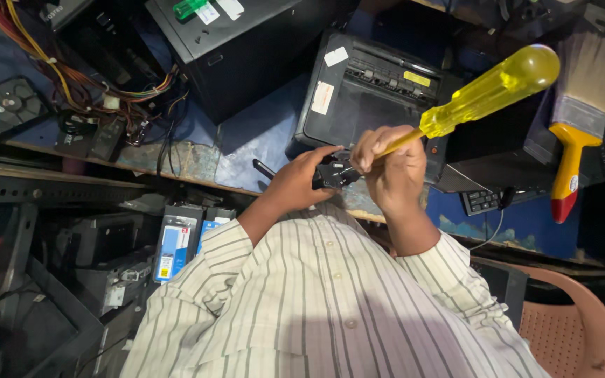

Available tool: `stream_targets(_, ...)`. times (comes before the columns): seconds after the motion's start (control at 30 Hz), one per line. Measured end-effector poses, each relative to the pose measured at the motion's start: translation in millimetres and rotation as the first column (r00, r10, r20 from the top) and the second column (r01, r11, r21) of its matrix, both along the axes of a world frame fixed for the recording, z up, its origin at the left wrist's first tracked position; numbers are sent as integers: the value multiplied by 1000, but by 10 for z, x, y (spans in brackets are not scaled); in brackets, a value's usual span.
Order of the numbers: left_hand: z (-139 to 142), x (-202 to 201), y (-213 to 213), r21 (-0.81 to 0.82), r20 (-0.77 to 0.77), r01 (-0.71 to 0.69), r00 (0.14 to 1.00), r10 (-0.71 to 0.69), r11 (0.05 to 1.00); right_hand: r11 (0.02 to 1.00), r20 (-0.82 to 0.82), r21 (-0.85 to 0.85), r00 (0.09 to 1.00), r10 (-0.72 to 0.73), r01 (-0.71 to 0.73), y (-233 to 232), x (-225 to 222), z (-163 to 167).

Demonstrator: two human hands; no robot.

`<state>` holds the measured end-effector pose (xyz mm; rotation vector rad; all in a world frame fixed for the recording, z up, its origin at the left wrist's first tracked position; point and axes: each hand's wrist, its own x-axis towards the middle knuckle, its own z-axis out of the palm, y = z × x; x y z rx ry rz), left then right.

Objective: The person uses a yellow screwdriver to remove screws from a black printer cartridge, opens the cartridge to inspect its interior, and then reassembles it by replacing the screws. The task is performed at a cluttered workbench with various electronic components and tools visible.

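Note:
My left hand (294, 185) holds a small black part (332, 172) just above my striped shirt. My right hand (391, 168) is closed around the shaft of a screwdriver with a clear yellow handle (493, 87). The handle sticks up and to the right, and the tip end points down at the black part. The tip itself is hidden behind my fingers. The two hands touch over the part.
A black printer (369, 94) sits on the blue bench behind my hands. A wide paintbrush (577, 119) with a yellow and red handle lies at the right. A black computer case (239, 49), loose coloured wires (71, 80) and a hard drive (1, 105) are at the left. A brown plastic chair (572, 322) is at the lower right.

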<state>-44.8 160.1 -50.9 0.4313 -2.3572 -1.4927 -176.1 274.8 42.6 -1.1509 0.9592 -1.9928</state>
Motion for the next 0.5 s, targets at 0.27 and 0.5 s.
stream_targets(0.27,101,67,37,-78,-179,-34,984,19,996,993,-87,-41,990,-113,110,-10,24,-49)
stream_targets(0.5,213,101,153,-163,-248,-137,964,94,977,998,40,-10,997,-65,65,10,-10,-185)
